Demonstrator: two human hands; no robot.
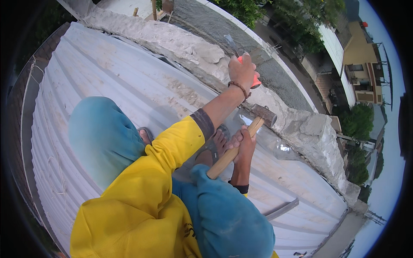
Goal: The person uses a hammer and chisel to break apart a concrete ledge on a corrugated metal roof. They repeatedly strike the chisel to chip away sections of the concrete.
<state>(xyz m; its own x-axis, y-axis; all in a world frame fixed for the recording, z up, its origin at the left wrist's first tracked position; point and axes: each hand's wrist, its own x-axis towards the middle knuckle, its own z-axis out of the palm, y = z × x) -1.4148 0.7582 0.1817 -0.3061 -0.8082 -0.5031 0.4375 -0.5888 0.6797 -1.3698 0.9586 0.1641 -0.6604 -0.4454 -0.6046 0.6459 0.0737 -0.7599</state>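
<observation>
My left hand point(242, 71) grips the orange-red handle of a chisel point(256, 82) above a rough, broken concrete wall top point(206, 53). The flat steel blade points away from me, past the wall's far side; whether its tip touches anything cannot be told. Lower down, my right hand point(242, 145) is closed around the wooden handle of a club hammer point(264, 114). Its rusty steel head is beside the wall's near edge, below the chisel and apart from it. The handle's butt reaches to my right knee point(232, 216).
I squat in sandals on a corrugated metal roof point(129, 67) strewn with debris. Clear plastic point(285, 148) lies along the wall's foot. A metal bar point(282, 209) is at my right, a thin cord point(56, 175) at my left. Beyond the wall stands a curved grey plastered wall point(277, 75).
</observation>
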